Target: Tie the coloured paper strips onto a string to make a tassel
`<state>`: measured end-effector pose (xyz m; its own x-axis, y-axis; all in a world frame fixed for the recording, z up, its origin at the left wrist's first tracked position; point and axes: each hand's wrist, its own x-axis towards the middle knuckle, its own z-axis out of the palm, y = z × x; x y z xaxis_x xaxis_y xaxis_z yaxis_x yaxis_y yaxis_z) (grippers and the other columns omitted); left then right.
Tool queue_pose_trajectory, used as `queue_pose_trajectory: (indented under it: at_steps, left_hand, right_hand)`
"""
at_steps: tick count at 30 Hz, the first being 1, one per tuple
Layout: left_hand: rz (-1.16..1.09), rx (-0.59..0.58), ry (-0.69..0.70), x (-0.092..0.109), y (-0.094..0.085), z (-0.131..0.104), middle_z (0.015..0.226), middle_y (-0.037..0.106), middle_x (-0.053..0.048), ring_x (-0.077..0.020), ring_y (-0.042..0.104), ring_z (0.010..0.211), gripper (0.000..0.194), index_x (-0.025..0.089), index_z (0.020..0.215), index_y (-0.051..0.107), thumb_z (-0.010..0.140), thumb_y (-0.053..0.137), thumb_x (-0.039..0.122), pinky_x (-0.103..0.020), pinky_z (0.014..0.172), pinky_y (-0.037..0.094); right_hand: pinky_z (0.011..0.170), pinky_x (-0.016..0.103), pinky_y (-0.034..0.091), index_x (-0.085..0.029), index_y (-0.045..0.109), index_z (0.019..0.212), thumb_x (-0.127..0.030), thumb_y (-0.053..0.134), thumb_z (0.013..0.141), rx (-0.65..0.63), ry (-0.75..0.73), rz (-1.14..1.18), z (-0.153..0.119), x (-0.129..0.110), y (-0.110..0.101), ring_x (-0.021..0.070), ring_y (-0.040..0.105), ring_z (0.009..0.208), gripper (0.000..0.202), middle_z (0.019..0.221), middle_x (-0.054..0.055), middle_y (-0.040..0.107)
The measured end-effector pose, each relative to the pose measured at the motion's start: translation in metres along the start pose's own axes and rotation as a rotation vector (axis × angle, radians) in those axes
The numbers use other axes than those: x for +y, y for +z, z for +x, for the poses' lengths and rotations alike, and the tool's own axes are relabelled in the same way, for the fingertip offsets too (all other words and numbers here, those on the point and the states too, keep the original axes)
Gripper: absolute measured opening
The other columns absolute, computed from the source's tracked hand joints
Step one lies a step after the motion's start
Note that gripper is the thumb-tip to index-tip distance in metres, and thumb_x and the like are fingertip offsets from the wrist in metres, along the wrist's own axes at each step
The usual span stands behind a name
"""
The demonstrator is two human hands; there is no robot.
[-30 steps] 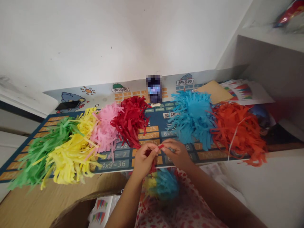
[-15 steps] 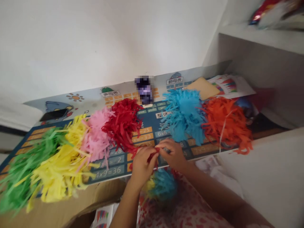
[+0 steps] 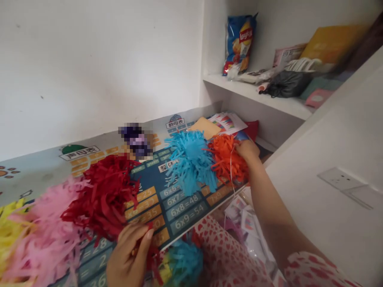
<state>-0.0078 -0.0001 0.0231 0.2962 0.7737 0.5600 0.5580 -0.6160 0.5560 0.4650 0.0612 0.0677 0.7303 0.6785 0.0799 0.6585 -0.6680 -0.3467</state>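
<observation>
A white-walled alcove holds a desk covered by a printed learning mat with multiplication tables, its near edge running diagonally across the view. The right hand reaches to the mat's far right end and closes on the far side of the orange shredded-paper pile; the fingers are curled into the strips, though the exact pinch is hidden by the paper. A thin pale string hangs down across this pile just beside the hand. The left hand stays at the near edge of the mat, fingers pressed together around a small bunch of red strips, apparently kept gathered so that they do not scatter. Just below that edge, in the person's lap, sits a multicoloured tuft of blue and yellow strips.

Outward along the mat lie the sorted piles, one colour each: the blue pile touching the orange one, then, across a bare stretch of mat, the red pile, the pink pile, and a yellow pile cut off at the left border. A blurred dark object stands near the mat's far edge. Sheets of coloured paper rest at the far right corner. The shelf above carries a crisp bag and assorted packets.
</observation>
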Motion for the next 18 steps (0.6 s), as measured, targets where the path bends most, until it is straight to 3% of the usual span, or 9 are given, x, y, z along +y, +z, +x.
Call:
queue_pose_trajectory:
  at_steps: [2,5,9,11,13,15,18]
  left_hand:
    - [-0.016,-0.009,0.002,0.006,0.004,0.003,0.085,0.071,-0.002,-0.0174,0.066,0.079,0.014,0.022,0.084,0.069,0.089,0.061,0.032,-0.029,0.078,0.053]
    - [-0.038,-0.003,0.003,0.007,0.004,0.003,0.084,0.07,-0.002,-0.0169,0.066,0.078,0.012,0.022,0.084,0.068,0.088,0.062,0.031,-0.028,0.077,0.052]
    - [-0.032,-0.005,-0.02,0.003,-0.002,-0.002,0.085,0.071,-0.002,-0.0188,0.067,0.081,0.012,0.022,0.084,0.07,0.087,0.063,0.032,-0.032,0.083,0.052]
    - [-0.043,-0.022,-0.065,0.005,-0.004,-0.004,0.087,0.071,-0.003,-0.0199,0.067,0.084,0.013,0.023,0.085,0.07,0.087,0.062,0.032,-0.033,0.084,0.051]
    - [-0.095,-0.078,-0.086,0.013,-0.004,-0.002,0.088,0.072,-0.003,-0.0209,0.067,0.087,0.014,0.023,0.087,0.07,0.089,0.06,0.032,-0.035,0.089,0.05]
    - [-0.162,-0.172,-0.065,0.026,-0.003,0.004,0.09,0.074,-0.003,-0.022,0.067,0.091,0.015,0.024,0.09,0.071,0.09,0.058,0.031,-0.038,0.095,0.047]
    - [-0.252,-0.284,-0.081,0.045,0.002,0.013,0.105,0.074,-0.006,-0.0228,0.066,0.1,0.017,0.024,0.092,0.071,0.093,0.055,0.029,-0.038,0.095,0.046]
  right_hand:
    - [0.076,0.036,0.046,-0.007,0.074,0.087,-0.043,0.067,0.082,-0.068,0.028,-0.011,0.0,0.0,0.009,0.031,0.067,0.096,0.037,0.101,0.025,0.07]
    - [0.076,0.034,0.047,-0.011,0.074,0.083,-0.036,0.076,0.072,-0.121,0.029,0.007,-0.006,0.001,0.016,0.0301,0.067,0.094,0.027,0.099,0.021,0.072]
    - [0.076,0.031,0.046,-0.012,0.075,0.084,-0.032,0.062,0.084,-0.068,-0.005,0.072,-0.026,0.008,0.001,0.0256,0.068,0.091,0.023,0.094,0.017,0.073]
    - [0.078,0.029,0.047,-0.016,0.076,0.09,-0.035,0.053,0.091,-0.02,-0.092,0.177,-0.054,0.001,-0.005,0.0215,0.067,0.091,0.029,0.095,0.012,0.074]
    - [0.08,0.027,0.049,-0.02,0.076,0.086,-0.037,0.057,0.089,-0.053,-0.303,0.447,-0.095,-0.019,-0.002,0.0182,0.067,0.088,0.025,0.093,0.005,0.074]
    - [0.084,0.03,0.05,-0.023,0.075,0.074,-0.038,0.066,0.084,-0.253,-0.602,0.774,-0.145,-0.048,0.009,0.019,0.067,0.089,0.021,0.094,0.003,0.073]
    - [0.099,0.035,0.045,-0.026,0.078,0.081,-0.038,0.069,0.083,-0.472,-0.745,1.114,-0.214,-0.09,0.033,0.0209,0.061,0.11,0.016,0.121,0.004,0.067]
